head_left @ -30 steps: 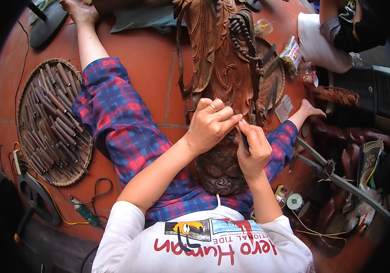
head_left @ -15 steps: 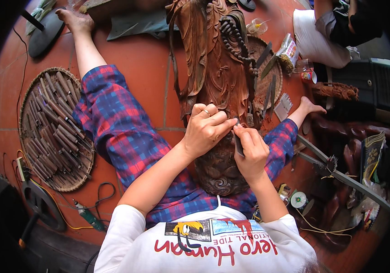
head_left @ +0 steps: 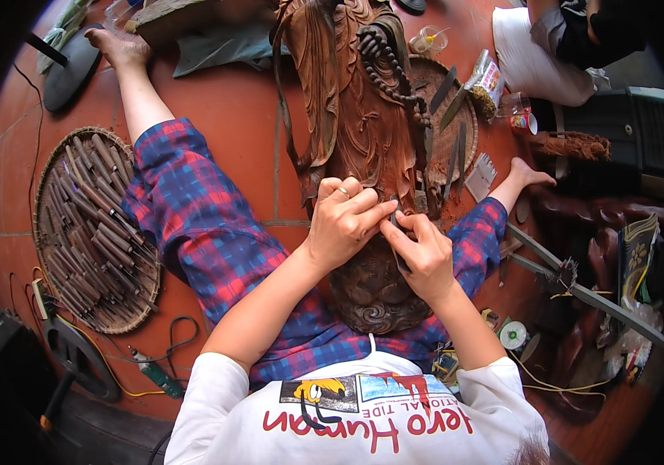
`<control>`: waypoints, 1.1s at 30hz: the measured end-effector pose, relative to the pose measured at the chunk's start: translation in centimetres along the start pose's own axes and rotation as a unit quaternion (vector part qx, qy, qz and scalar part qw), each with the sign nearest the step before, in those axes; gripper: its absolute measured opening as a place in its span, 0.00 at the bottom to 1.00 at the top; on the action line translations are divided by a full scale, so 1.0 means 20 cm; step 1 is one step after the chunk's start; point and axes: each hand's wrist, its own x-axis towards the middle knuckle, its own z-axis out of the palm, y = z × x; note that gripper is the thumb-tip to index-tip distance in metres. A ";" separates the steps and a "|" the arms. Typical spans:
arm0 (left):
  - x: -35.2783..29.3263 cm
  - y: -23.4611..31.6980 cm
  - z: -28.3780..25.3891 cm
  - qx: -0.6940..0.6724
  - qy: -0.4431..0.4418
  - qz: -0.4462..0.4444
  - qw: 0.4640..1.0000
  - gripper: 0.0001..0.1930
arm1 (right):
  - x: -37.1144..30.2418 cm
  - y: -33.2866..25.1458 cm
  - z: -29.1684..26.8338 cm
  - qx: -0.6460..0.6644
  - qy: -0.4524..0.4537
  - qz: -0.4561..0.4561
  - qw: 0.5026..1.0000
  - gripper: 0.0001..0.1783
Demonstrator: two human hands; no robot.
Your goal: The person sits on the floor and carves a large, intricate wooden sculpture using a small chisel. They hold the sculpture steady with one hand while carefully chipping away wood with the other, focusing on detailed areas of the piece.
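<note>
A carved brown wooden statue (head_left: 363,108) with draped robes and a bead string lies between my legs, its carved near end (head_left: 378,291) close to my waist. Over it my two hands meet. My right hand (head_left: 425,256) is closed round a thin dark strip (head_left: 402,265), whose exact kind I cannot make out. My left hand (head_left: 343,225), a ring on one finger, is closed too, its fingertips pinched at the strip's far end, against the wood. The fingers partly hide the strip and the spot where it touches the statue.
On the left, a round woven tray (head_left: 153,298) holds several wooden-handled carving tools. Another woven tray (head_left: 467,116) with flat files lies beyond the statue. A green rotary tool (head_left: 157,376) and cords lie left of me. Right stand a metal bar frame (head_left: 588,302) and another person's leg (head_left: 533,58).
Both hands have shifted very slightly to the left, still together on the strip. The whole view has tilted a little; the objects otherwise stay in place.
</note>
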 end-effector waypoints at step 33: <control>-0.01 0.01 -0.01 -0.009 0.035 0.000 0.999 0.09 | 0.06 -0.07 -0.07 -0.110 -0.108 -0.059 0.986 0.12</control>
